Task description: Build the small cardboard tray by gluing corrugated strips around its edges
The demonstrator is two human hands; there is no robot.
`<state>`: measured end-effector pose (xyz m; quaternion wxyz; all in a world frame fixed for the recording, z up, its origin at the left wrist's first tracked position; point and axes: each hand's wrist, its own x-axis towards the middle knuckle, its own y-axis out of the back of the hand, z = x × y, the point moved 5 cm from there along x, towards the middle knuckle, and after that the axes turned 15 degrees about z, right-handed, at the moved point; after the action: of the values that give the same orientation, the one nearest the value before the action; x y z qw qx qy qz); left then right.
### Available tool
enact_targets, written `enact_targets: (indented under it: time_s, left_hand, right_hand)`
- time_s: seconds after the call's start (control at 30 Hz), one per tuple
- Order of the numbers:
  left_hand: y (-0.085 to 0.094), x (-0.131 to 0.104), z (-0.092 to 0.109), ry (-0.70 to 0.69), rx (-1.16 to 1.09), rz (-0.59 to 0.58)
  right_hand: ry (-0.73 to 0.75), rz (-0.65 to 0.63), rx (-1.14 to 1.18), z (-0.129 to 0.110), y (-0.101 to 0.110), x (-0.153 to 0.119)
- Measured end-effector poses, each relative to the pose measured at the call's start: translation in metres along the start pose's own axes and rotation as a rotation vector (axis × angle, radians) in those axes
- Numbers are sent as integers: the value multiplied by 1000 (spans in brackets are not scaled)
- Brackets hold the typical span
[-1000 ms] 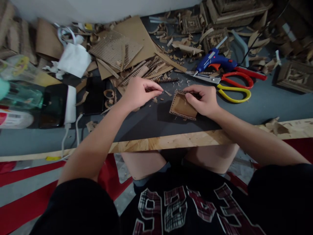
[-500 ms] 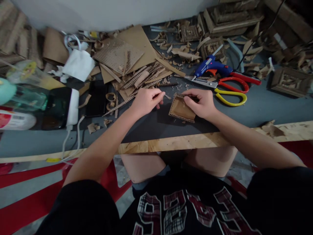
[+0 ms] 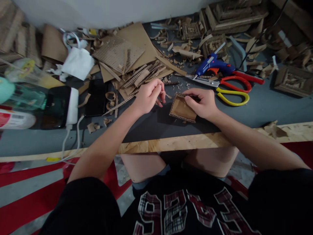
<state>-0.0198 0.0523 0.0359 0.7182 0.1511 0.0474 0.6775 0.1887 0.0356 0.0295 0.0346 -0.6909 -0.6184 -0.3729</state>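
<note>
A small square cardboard piece (image 3: 182,110), edged with corrugated strips, is held in my right hand (image 3: 204,103), thumb on top and fingers around its right side. Left of it, my left hand (image 3: 150,96) hovers over the dark tabletop (image 3: 149,127). Its thumb and index finger are pressed together, the other fingers curl loosely, and anything between the tips is too small to make out. A blue glue gun (image 3: 214,65) and scissors (image 3: 233,98) with red and yellow handles lie behind my right hand.
Corrugated strips (image 3: 144,76) and cardboard sheets (image 3: 137,42) are piled behind my left hand. On the left are a phone (image 3: 96,98), a white cable (image 3: 65,143) and bottles (image 3: 18,119). Layered cardboard frames (image 3: 292,81) stand at the right. A wooden edge (image 3: 171,143) borders the table.
My left hand has risen slightly and its fingers have shifted, with the lower ones more spread. My right hand still holds the cardboard piece in nearly the same place.
</note>
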Motion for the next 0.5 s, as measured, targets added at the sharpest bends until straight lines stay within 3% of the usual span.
enact_targets:
  time_s: [0.13, 0.27, 0.5]
  left_hand:
    - [0, -1, 3, -84, 93, -13]
    - [4, 0, 8, -141, 209, 56]
    - [1, 2, 13, -172, 143, 62]
  right_hand:
    - [-8, -49, -12, -1, -4, -2]
    - [-8, -79, -31, -1, -5, -3]
    - [17, -56, -1, -2, -4, -2]
